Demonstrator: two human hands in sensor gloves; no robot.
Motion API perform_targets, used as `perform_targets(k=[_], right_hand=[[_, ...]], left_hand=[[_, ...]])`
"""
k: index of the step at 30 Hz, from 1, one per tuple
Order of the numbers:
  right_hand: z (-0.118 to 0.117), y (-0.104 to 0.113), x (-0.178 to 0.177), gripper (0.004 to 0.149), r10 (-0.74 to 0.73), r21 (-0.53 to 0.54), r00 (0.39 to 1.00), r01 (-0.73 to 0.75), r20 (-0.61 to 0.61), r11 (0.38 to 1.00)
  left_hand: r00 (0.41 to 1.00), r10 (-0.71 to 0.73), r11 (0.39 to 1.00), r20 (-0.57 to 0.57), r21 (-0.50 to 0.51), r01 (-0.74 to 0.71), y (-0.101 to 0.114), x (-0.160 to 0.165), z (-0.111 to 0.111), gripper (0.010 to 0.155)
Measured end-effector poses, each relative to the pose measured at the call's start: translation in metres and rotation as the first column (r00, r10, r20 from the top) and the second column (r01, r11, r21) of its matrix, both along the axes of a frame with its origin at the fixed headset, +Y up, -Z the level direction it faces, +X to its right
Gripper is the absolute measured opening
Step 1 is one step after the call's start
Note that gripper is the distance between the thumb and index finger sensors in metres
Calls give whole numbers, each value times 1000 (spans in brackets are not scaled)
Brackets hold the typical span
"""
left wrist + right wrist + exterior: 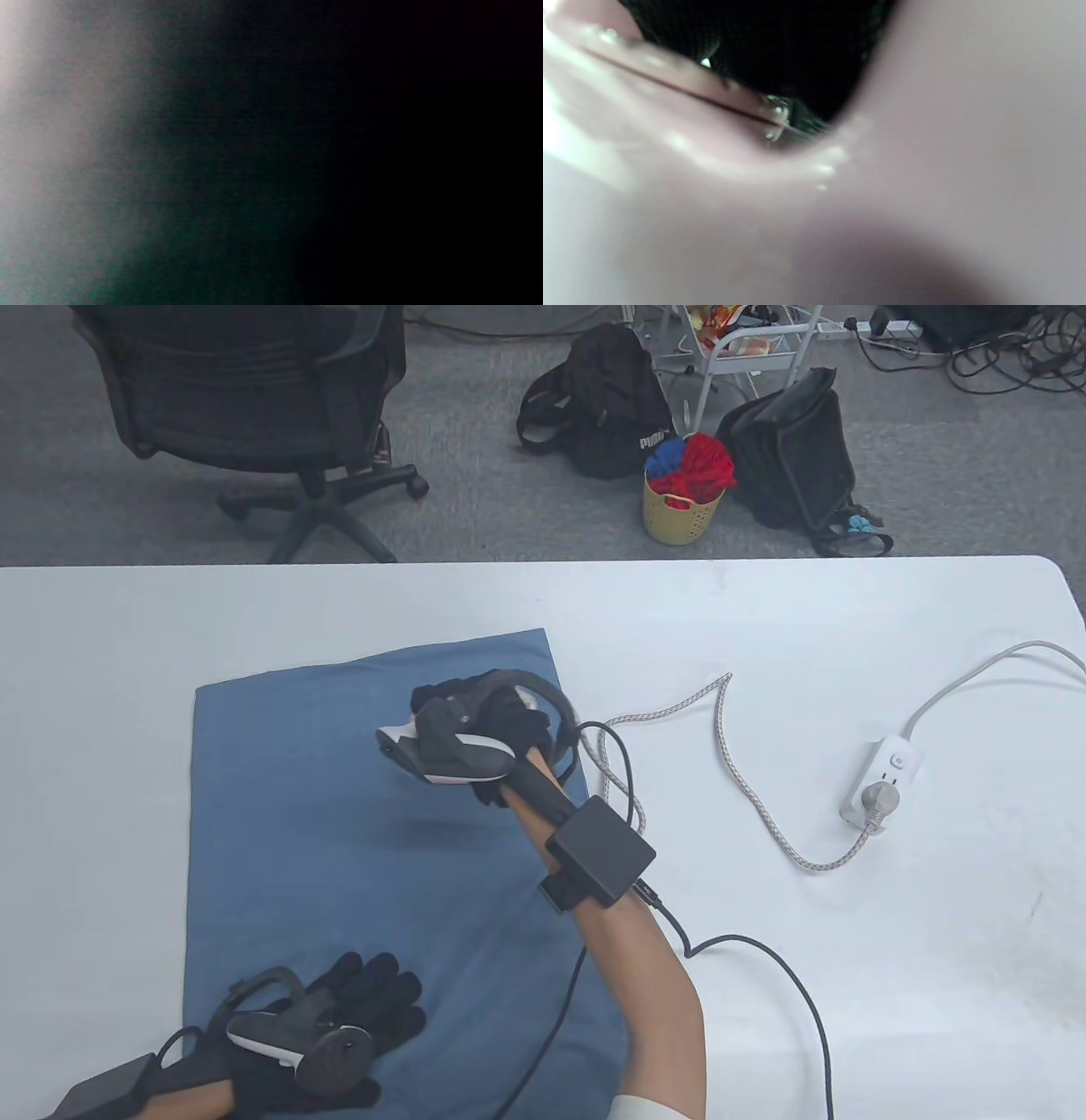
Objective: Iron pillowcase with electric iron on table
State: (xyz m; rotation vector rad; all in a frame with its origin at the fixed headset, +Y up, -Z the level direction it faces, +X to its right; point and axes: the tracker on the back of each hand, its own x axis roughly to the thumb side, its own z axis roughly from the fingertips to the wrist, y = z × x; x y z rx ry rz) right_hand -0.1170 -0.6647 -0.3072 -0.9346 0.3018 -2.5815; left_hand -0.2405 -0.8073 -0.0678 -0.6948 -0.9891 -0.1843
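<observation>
A blue pillowcase (339, 848) lies flat on the white table (848, 984). My right hand (501, 712) grips a small white and pink iron (395, 740) over the pillowcase's upper middle, nose pointing left. A soft shadow lies on the cloth just below it; whether the soleplate touches the cloth I cannot tell. The right wrist view is filled by the iron's blurred pinkish body (925, 127) with my dark glove (780, 46) behind it. My left hand (369, 997) rests flat, fingers spread, on the pillowcase's near left part. The left wrist view is dark and shows nothing.
A braided cord (747, 789) runs from the iron across the table to a white power strip (882, 780) at the right. Black glove cables (764, 959) trail off the near edge. Beyond the table stand an office chair (254, 398), bags and a yellow basket (679, 513).
</observation>
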Motion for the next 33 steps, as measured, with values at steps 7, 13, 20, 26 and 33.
perform_targets(k=[7,13,20,26,33], right_hand=[[0,-73,-47,45,46,-26,996,-48,-79,999],[-7,-83,-36,40,-58,3,998,58,-21,998],[-28,-87,-39,40,-88,46,995,86,43,995],[-51,-89,-42,39,-86,88,992,78,97,993],[-70,-90,-45,40,-85,86,983,72,161,994]], left_hand=[[1000,3,1000,-2,-4,-3,0,0,0,79],[1000,7,1000,-3,-18,-7,-1,0,-1,79],[1000,6,1000,-2,-17,-6,-1,-1,-1,79],[1000,4,1000,-3,-13,-5,-1,0,-1,79],[1000,6,1000,-3,-18,-6,-1,-1,-1,79]])
